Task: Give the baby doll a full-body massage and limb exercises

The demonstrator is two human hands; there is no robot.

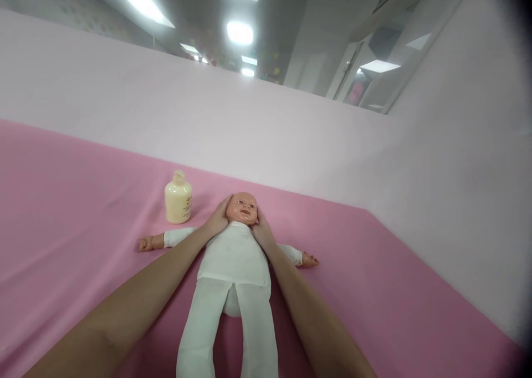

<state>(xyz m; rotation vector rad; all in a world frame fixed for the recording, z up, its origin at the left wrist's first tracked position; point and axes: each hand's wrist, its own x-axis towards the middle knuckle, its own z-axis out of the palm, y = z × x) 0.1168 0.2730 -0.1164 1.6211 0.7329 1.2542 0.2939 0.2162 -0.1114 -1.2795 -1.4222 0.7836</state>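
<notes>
We have one pale wall (249, 139) behind one pink cloth (83, 200), and one glass panel (282, 34) above, bright with lights. On the cloth lies one doll (235, 261), face up, dressed in a white top and white trousers, both arms stretched out sideways, its two legs apart and running out of view at the bottom. Its glossy, bald head (243, 206) has a slightly open mouth and is farthest from us. Our two hands hold that head between them: our left hand (218, 217) cups one side, our right hand (263, 229) the other, and the body lies between our forearms. One cream-yellow bottle (178, 202) with dark lettering stands upright near the doll's arm on our left.
</notes>
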